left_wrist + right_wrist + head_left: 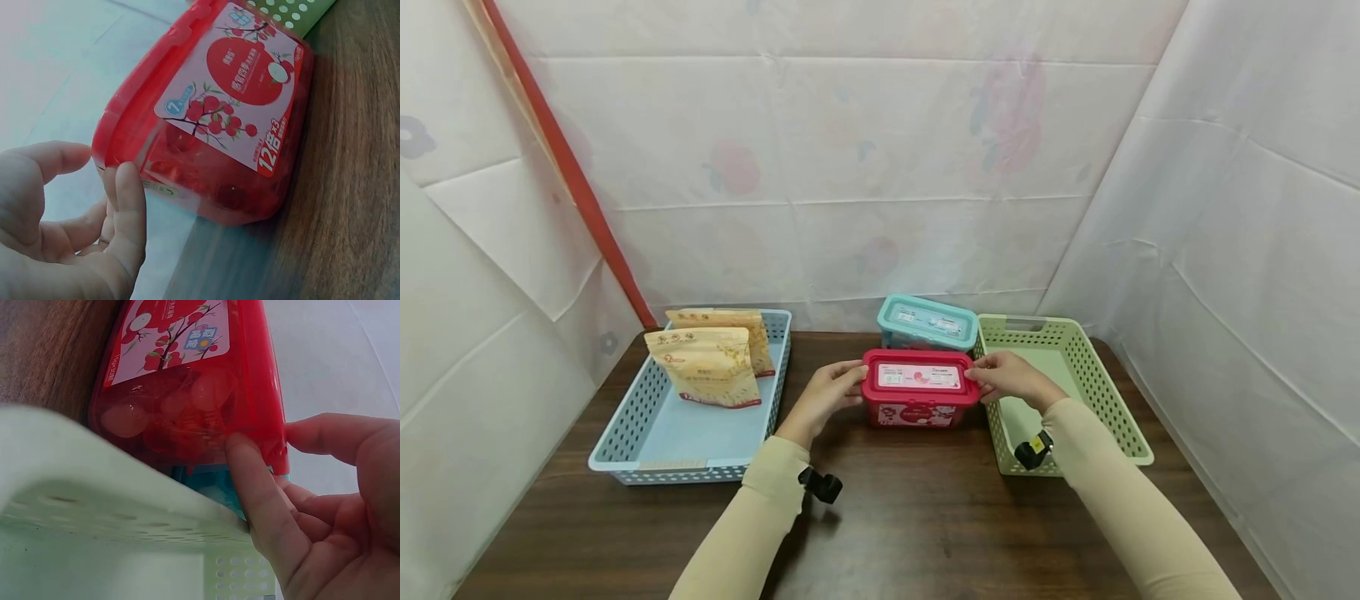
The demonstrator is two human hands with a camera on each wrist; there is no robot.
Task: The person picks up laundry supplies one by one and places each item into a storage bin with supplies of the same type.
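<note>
A red lidded box of laundry pods (919, 388) stands upright on the table between the two hands, and pods show through its clear red side in the right wrist view. My left hand (827, 398) pinches the left end of its lid, thumb on the rim and fingers at the end wall. At the opposite end, my right hand (1011, 379) grips the lid's edge the same way, close beside the green basket. Right behind the red box is a similar teal lidded box (928, 321), its lower front hidden by the red one.
On the left a light blue basket (647, 417) holds two yellow pouches (707, 367) standing near its back. To the right sits a green basket (1108, 400), with the right forearm over it. White sheeting (850, 167) hangs behind the dark wooden table (910, 517).
</note>
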